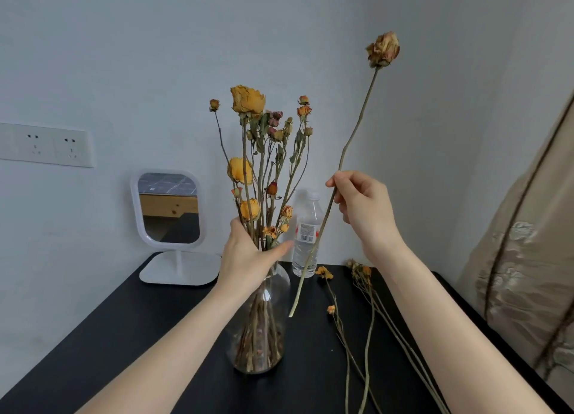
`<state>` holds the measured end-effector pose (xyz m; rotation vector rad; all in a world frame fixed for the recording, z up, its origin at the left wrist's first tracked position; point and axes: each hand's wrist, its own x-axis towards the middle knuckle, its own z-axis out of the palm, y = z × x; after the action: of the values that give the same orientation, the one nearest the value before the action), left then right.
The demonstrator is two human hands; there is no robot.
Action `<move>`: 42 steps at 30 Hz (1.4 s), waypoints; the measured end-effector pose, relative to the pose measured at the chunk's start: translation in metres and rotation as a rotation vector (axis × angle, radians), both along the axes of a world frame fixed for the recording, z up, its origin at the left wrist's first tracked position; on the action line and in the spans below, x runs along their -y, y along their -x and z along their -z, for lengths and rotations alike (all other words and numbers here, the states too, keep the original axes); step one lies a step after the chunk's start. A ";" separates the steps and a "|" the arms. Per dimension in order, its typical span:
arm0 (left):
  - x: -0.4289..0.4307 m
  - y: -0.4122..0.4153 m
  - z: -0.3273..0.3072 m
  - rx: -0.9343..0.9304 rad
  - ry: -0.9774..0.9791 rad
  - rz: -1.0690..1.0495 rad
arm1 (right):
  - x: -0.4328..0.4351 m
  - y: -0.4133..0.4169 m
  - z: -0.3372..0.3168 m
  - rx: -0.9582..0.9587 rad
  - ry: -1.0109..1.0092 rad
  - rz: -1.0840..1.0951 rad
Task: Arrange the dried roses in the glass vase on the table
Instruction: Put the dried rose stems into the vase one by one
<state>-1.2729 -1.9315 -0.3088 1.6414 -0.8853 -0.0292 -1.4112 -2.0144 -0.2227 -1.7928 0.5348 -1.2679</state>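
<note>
Nearest on the black table [124,336], right of centre, lie several loose dried rose stems [369,329] with small orange heads pointing away toward the wall. Left of them stands the clear glass vase [264,336], round-bellied, with a bundle of brown stems inside. The left hand [248,258] wraps the neck of the vase where the stems come out, thumb stretched across the front and fingers curled behind. Above it rises the bunch of dried yellow and orange roses [261,152]. The right hand [363,205], raised well above the table, pinches the thin stem of a single long dried pale-pink rose [383,50] between thumb and fingertips. That rose tilts, head up and to the right, cut end hanging just beside the vase's right shoulder, clear of the table. Behind stand a clear plastic water bottle [306,239] and a white-framed standing mirror [169,208]. A white double wall socket [46,145] sits on the far wall.
</note>
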 end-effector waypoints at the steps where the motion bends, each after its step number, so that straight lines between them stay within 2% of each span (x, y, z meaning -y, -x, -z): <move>1: 0.001 0.000 0.000 -0.003 0.022 -0.009 | 0.001 0.001 -0.003 0.013 0.000 -0.005; 5: 0.001 -0.006 0.000 -0.083 0.094 -0.009 | 0.007 0.002 -0.019 0.121 -0.008 -0.048; 9: -0.006 -0.012 0.001 -0.162 0.113 0.124 | 0.011 -0.003 -0.033 0.235 -0.012 -0.077; 15: -0.009 -0.012 0.000 -0.190 0.110 0.182 | 0.010 -0.021 -0.040 0.263 0.017 -0.124; 22: -0.008 -0.010 0.001 -0.212 0.093 0.176 | 0.010 -0.037 -0.034 0.097 0.073 -0.141; 32: -0.006 -0.011 0.004 -0.200 0.081 0.161 | 0.005 -0.057 -0.021 -0.274 0.254 -0.187; 42: -0.005 -0.006 0.005 -0.205 0.125 0.146 | 0.004 -0.058 0.027 -0.391 0.232 -0.212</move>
<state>-1.2665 -1.9266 -0.3142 1.4270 -0.8308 -0.2352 -1.3530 -2.0181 -0.2494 -2.2470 0.4065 -0.8647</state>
